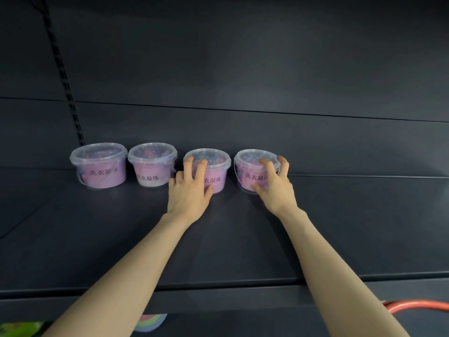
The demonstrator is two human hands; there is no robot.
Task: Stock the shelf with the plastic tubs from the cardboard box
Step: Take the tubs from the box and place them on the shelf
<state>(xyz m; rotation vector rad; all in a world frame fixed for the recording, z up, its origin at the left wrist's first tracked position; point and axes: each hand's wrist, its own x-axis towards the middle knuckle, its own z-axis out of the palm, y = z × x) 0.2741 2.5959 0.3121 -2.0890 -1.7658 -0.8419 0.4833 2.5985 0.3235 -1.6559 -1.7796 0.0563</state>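
Note:
Several clear plastic tubs with pink labels stand in a row at the back of the dark shelf (243, 239). My left hand (189, 188) grips the third tub (217, 166), fingers over its lid and thumb at its base. My right hand (274, 183) grips the fourth tub (247, 171) the same way, at the right end of the row. Two more tubs, the first tub (99, 166) and the second tub (151, 165), stand untouched to the left. All stand upright on the shelf. The cardboard box is out of view.
The shelf's back panel (243, 69) rises behind the tubs, with a slotted upright (63, 76) at the left. The shelf's front edge (218, 285) runs below my forearms. An orange curved rim (418, 306) shows at the lower right, colourful packaging (21, 328) at the lower left.

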